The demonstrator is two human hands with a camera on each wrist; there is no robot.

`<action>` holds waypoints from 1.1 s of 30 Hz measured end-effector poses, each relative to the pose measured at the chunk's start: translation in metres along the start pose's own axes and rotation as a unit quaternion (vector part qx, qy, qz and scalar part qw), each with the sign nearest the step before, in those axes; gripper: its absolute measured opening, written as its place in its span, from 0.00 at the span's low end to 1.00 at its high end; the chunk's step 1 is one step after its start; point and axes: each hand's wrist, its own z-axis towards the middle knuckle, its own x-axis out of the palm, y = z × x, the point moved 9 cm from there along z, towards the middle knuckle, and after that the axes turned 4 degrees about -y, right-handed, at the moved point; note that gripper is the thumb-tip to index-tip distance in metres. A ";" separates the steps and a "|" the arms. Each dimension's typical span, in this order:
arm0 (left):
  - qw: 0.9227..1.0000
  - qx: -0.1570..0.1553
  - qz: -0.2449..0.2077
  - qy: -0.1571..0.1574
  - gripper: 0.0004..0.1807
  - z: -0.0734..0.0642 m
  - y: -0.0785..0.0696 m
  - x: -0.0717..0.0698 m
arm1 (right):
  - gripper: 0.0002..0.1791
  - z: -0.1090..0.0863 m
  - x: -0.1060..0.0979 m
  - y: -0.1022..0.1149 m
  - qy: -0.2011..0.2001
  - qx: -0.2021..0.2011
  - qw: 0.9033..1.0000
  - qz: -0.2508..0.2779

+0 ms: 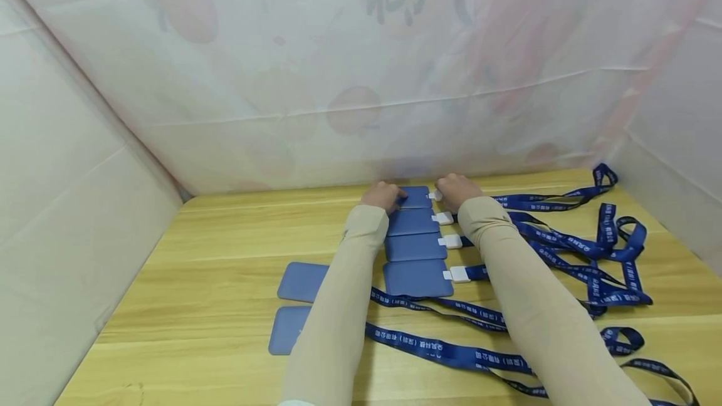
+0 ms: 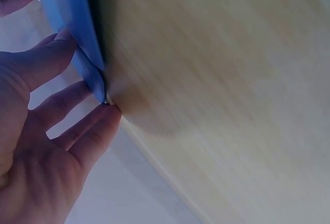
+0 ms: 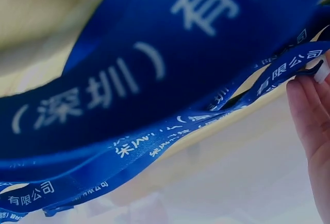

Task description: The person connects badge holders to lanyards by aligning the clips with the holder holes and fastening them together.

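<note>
Four-sided blue badge holders on lanyards form a column in the head view. My left hand (image 1: 382, 197) grips the left end of the farthest badge holder (image 1: 416, 197), thumb on its face and fingertips at its edge, as the left wrist view shows on the blue holder (image 2: 69, 15). At that holder's right end, my right hand (image 1: 458, 190) pinches around the white clip (image 1: 435, 195), partly hidden by the fingers. Nearer me lie more holders, including the nearest in the column (image 1: 417, 279). Blue lanyard straps (image 3: 154, 80) with white lettering fill the right wrist view.
Two more badge holders, one farther (image 1: 301, 281) and one nearer (image 1: 286, 329), lie left of the column, partly behind my left sleeve. Lanyards (image 1: 609, 240) sprawl over the right of the wooden table (image 1: 225, 255). A pale cloth wall (image 1: 282, 80) rises behind the far edge.
</note>
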 end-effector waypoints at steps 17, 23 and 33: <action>1.000 -0.011 0.021 -0.002 0.24 -0.002 -0.004 0.000 | 0.11 0.001 0.002 -0.001 -0.001 -0.014 1.000 0.011; 1.000 -0.007 0.018 -0.008 0.24 -0.001 -0.001 0.000 | 0.11 0.003 0.002 0.000 0.002 -0.016 1.000 0.003; 0.999 -0.004 0.031 -0.012 0.24 -0.001 0.000 0.001 | 0.10 0.003 0.005 0.000 0.008 -0.023 1.000 0.014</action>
